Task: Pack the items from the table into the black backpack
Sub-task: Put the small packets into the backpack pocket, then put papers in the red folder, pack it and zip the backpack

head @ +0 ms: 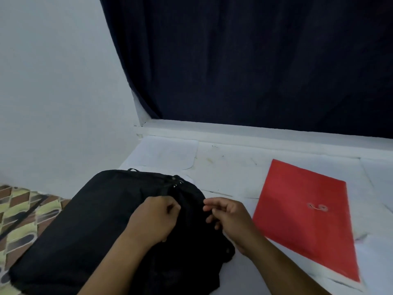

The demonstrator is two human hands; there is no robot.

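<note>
Both hands on the black backpack (89, 220), which lies flat at near left of the white table (229, 167). Left hand (154, 218) curled tight, pinching fabric by the zipper line. Right hand (229, 218) just right of it, fingers bent, tips at the bag; actual grip can't tell. Red envelope folder (308, 216) lies flat to the right, clear of the bag. Dark curtain (255, 60) at far side.

the backpack (89, 220) lies on the table (234, 167), at its left end, with the envelope (306, 218) flat on the table to its right. both hands, left (153, 220) and right (227, 218), rest on the backpack's right part. the curtain (255, 60) hangs behind the table.
</note>
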